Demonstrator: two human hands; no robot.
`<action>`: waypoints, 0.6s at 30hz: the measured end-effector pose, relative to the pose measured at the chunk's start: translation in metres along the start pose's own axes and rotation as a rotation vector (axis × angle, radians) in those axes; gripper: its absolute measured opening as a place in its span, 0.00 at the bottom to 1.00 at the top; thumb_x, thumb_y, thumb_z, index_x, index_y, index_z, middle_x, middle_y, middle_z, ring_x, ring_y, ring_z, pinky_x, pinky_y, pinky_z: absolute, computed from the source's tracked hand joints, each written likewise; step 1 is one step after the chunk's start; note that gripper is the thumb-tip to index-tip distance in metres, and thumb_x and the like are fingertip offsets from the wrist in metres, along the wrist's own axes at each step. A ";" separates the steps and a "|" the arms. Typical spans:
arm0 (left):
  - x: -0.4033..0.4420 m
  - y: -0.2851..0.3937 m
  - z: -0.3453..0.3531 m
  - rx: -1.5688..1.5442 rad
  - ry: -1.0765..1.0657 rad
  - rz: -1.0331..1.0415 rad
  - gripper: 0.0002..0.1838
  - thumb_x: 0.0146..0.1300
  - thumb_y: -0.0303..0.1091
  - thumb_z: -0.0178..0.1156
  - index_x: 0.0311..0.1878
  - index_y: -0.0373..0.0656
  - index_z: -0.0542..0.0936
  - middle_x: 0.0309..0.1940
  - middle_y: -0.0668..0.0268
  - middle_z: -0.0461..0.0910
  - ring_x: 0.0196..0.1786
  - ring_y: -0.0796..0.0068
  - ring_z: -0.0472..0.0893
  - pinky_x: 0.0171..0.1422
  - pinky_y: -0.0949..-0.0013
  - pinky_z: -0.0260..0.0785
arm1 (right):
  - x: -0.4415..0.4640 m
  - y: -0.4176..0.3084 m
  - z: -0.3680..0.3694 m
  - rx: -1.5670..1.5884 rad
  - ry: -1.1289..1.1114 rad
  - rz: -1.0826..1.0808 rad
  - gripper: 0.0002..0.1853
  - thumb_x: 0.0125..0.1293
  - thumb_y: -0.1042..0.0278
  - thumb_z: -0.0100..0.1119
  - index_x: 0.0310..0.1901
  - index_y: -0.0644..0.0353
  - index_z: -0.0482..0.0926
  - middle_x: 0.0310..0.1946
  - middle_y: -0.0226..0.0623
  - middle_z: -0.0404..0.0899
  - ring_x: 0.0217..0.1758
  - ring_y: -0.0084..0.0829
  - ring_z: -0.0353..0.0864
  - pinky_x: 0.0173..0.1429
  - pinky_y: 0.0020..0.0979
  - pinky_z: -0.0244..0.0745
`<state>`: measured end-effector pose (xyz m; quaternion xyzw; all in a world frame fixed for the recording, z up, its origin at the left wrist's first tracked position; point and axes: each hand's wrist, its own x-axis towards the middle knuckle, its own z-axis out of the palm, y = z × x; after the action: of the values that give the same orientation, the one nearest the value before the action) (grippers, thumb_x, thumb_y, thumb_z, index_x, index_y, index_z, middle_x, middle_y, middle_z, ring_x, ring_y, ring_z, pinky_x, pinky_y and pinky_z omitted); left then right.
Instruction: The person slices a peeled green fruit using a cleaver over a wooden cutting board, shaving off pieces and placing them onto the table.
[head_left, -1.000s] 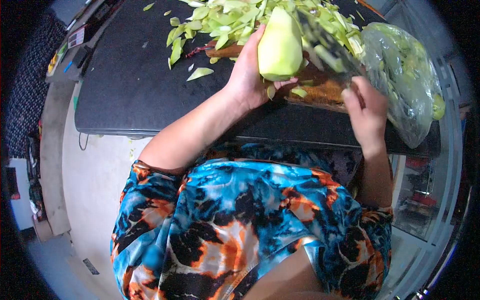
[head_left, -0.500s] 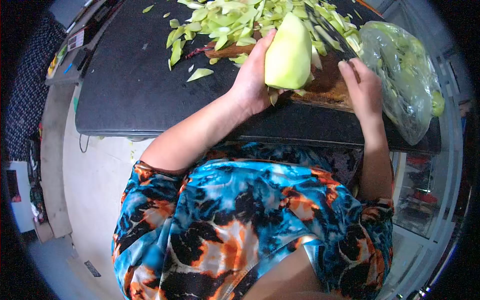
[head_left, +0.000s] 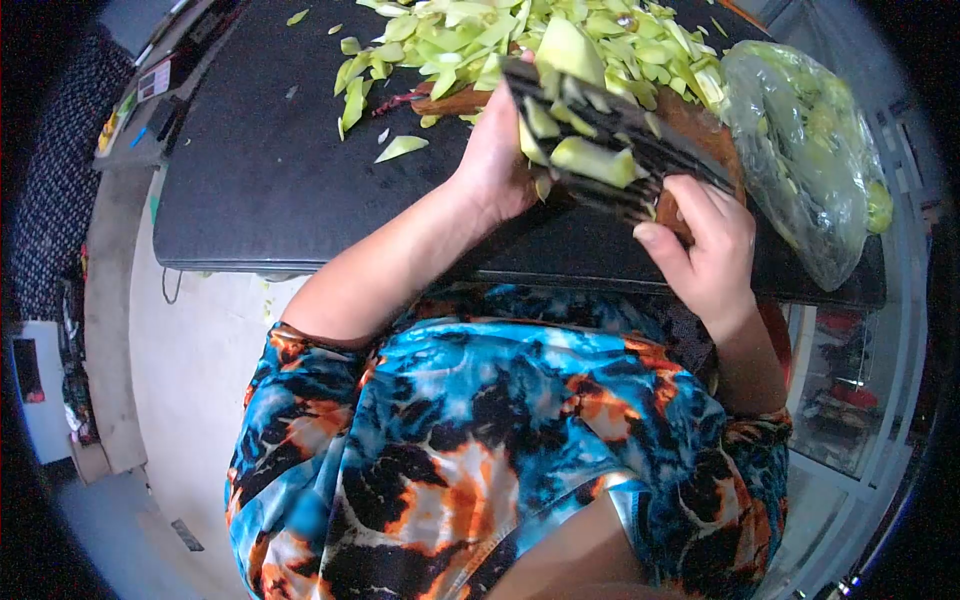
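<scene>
My left hand (head_left: pixel 495 165) is wrapped round a large peeled pale-green fruit (head_left: pixel 570 48), which looks like a green mango. The fruit is held up over the front of a brown wooden cutting board (head_left: pixel 695 130). In my right hand (head_left: pixel 712 245) is a dark, broad-bladed knife (head_left: pixel 655 150), its handle hidden by the fingers. Its blade lies across the fruit's near side and covers much of it; several green slices (head_left: pixel 595 160) cling to the blade. Whether the edge is in the flesh is hard to see. Cut pieces (head_left: pixel 470 35) are heaped behind the fruit.
A clear plastic bag (head_left: pixel 805 150) holding green produce sits on the right of the black table (head_left: pixel 260 170). One loose slice (head_left: pixel 402 149) lies left of the board. The table's front edge runs just below my forearms.
My right hand has turned and drawn the knife down toward me, from right of the fruit to across its near side. The left hand and the fruit have stayed nearly in place.
</scene>
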<state>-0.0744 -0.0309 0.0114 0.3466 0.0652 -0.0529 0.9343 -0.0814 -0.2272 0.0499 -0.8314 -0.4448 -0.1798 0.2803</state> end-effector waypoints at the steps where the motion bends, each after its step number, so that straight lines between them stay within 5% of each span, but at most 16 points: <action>1: 0.001 0.000 0.003 -0.037 -0.021 -0.016 0.28 0.66 0.61 0.39 0.51 0.47 0.73 0.40 0.64 0.80 0.34 0.72 0.82 0.27 0.73 0.76 | 0.002 0.002 0.000 -0.020 0.002 0.025 0.16 0.54 0.56 0.66 0.28 0.59 0.72 0.19 0.37 0.73 0.23 0.40 0.75 0.27 0.36 0.67; 5: 0.002 0.000 -0.002 0.091 -0.055 -0.042 0.28 0.64 0.62 0.42 0.53 0.47 0.71 0.35 0.63 0.79 0.25 0.67 0.80 0.21 0.74 0.74 | 0.005 0.025 0.001 -0.047 0.054 0.232 0.14 0.56 0.59 0.64 0.29 0.59 0.71 0.19 0.37 0.72 0.20 0.39 0.73 0.25 0.33 0.65; 9: 0.001 0.003 -0.002 -0.047 -0.065 -0.012 0.27 0.65 0.60 0.43 0.53 0.48 0.72 0.38 0.66 0.79 0.35 0.72 0.81 0.31 0.68 0.78 | 0.000 0.008 -0.006 -0.045 0.048 0.088 0.16 0.53 0.58 0.66 0.34 0.60 0.73 0.19 0.36 0.72 0.21 0.38 0.73 0.25 0.35 0.65; 13: 0.022 -0.003 -0.024 -0.216 -0.288 -0.131 0.30 0.64 0.62 0.44 0.57 0.47 0.70 0.51 0.58 0.75 0.54 0.61 0.75 0.61 0.52 0.66 | 0.000 -0.008 -0.003 -0.007 -0.045 -0.094 0.19 0.51 0.53 0.67 0.32 0.60 0.73 0.20 0.35 0.73 0.23 0.39 0.75 0.29 0.35 0.68; 18: 0.018 -0.009 -0.025 -0.198 -0.251 -0.106 0.29 0.65 0.60 0.44 0.57 0.47 0.70 0.52 0.59 0.75 0.53 0.61 0.76 0.59 0.54 0.68 | -0.001 -0.005 0.002 -0.059 -0.001 -0.119 0.18 0.51 0.54 0.66 0.31 0.60 0.73 0.20 0.35 0.72 0.23 0.40 0.75 0.28 0.36 0.68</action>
<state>-0.0606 -0.0226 -0.0157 0.2394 -0.0288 -0.1380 0.9606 -0.0857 -0.2240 0.0493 -0.8115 -0.4881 -0.2087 0.2443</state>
